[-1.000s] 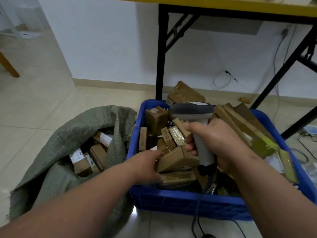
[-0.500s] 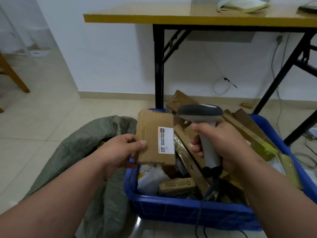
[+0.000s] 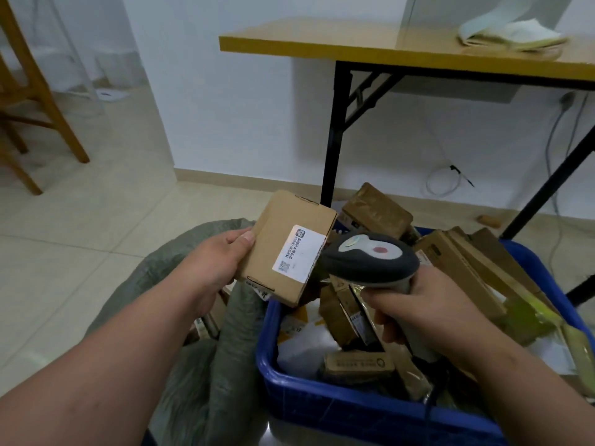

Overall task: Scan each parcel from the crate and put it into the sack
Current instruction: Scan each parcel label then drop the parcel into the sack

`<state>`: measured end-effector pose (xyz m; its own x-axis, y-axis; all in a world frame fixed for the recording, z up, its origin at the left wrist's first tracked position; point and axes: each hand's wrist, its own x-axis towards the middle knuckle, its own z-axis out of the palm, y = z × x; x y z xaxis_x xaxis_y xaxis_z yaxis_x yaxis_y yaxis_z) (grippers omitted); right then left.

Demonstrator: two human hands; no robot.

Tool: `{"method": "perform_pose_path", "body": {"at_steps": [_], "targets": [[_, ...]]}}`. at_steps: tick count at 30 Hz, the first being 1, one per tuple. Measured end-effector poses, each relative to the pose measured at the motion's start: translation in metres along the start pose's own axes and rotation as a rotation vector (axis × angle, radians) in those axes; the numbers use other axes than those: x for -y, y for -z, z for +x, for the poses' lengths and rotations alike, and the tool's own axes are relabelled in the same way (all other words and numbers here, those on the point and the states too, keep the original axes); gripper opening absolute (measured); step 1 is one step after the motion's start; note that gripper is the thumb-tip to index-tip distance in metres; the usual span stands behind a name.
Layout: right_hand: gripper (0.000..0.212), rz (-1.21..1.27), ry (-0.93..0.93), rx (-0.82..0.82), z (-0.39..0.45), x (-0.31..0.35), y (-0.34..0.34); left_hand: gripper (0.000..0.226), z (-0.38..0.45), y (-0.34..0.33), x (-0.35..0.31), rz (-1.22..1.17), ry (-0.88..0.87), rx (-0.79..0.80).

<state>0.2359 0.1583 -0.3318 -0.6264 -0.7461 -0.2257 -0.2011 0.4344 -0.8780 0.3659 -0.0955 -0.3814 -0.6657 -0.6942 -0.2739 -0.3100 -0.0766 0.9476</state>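
Note:
My left hand grips a flat brown cardboard parcel by its left edge, held tilted above the crate's left corner, its white label facing me. My right hand grips the handle of a grey barcode scanner, whose head points left at the label from just beside it. The blue plastic crate below holds several brown parcels. The grey-green sack lies open to the left of the crate, mostly hidden by my left arm.
A yellow-topped table with black legs stands behind the crate against the white wall, with folded cloth on it. A wooden chair stands at the far left. Cables hang along the wall at the right. Tiled floor lies to the left.
My left hand took a parcel out of the crate and lifted it, then tilted it. The scanner has turned to aim at the label. The camera has tilted upward.

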Motion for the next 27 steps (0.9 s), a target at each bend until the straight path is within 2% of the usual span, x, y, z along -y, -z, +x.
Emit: {"method": "perform_pose_path", "body": {"at_steps": [4, 8, 12, 17, 23, 27], "targets": [[0.010, 0.066, 0.004, -0.017, 0.004, 0.001, -0.003, 0.032, 0.009, 0.004, 0.004, -0.115, 0.092, -0.038], [0.013, 0.158, 0.004, -0.040, 0.004, 0.005, -0.004, 0.025, 0.014, 0.003, 0.006, -0.199, 0.260, -0.132], [0.009, 0.177, 0.034, -0.008, 0.004, 0.009, -0.007, 0.021, 0.011, 0.000, 0.005, -0.281, 0.400, -0.081], [0.011, 0.197, 0.051, -0.004, 0.002, 0.010, -0.011, 0.034, 0.004, -0.004, 0.001, -0.301, 0.402, -0.022], [0.017, 0.328, 0.103, 0.040, -0.001, 0.020, -0.016, 0.034, 0.004, -0.001, 0.004, -0.309, 0.398, 0.012], [0.015, 0.311, 0.132, 0.029, -0.003, 0.022, -0.017, 0.036, 0.006, -0.001, 0.006, -0.288, 0.405, 0.036]]}}
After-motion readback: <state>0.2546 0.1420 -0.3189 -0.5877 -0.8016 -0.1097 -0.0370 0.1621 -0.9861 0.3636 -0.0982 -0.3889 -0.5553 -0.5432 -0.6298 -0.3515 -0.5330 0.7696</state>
